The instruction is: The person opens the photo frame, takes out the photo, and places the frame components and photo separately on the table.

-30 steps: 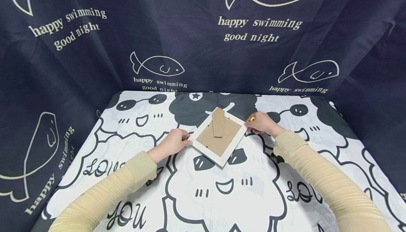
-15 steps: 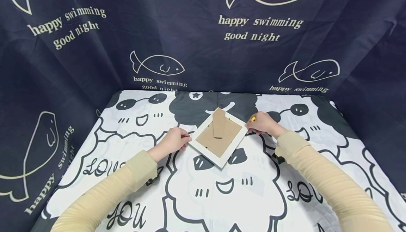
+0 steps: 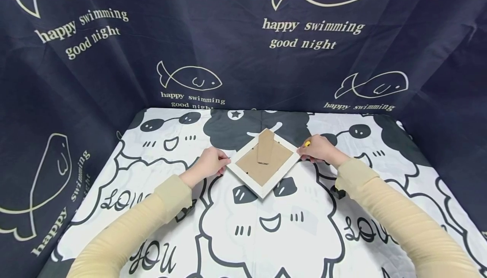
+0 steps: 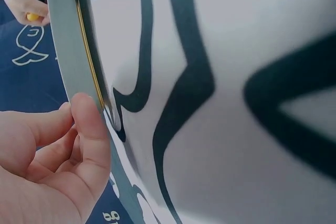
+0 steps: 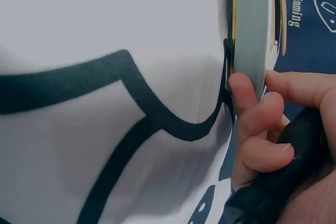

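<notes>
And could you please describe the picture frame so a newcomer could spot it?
Find the white cloth with black cartoon drawings. Over its far half, the left hand and right hand hold the picture frame by opposite corners. Unlike the yellow-ended object in the right hand, it has a white border and brown back.

Picture frame (image 3: 256, 171): front face turned away in head view, top edge crops it in both wrist views. Black-and-yellow handle (image 5: 307, 137) partly buried in right hand (image 3: 321, 148) (type unclear), cut off at right wrist view's bottom.
</notes>
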`<state>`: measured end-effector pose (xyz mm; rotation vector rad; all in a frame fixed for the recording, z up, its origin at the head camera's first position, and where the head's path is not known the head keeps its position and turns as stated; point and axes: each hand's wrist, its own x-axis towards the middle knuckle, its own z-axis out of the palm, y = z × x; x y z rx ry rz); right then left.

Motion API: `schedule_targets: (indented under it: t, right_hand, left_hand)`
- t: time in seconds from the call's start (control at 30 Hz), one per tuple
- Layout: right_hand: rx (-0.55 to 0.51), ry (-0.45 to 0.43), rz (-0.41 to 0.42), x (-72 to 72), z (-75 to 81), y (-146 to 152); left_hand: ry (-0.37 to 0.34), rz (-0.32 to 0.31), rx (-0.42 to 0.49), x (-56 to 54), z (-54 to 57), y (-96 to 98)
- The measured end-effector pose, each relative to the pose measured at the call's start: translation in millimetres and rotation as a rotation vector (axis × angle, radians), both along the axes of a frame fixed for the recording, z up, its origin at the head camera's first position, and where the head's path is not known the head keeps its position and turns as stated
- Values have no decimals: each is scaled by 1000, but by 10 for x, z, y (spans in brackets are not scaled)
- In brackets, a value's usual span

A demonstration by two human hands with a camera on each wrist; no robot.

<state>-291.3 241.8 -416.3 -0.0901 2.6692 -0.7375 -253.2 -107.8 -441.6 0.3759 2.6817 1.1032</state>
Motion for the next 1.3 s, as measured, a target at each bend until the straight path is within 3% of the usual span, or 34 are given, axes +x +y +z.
schedule_targets:
  t: [0.47,0.9,1.3]
  right_hand:
    - [3,12,6,90,-8,11]
    - [16,-15,-15,243,-40,6]
    - [-33,-15,-39,348,-37,13]
  left_hand:
    - [-6,10,27,-120,24,-39]
    - [-18,65,36,-236,11,-5]
    - [-49,70,61,-294,7,16]
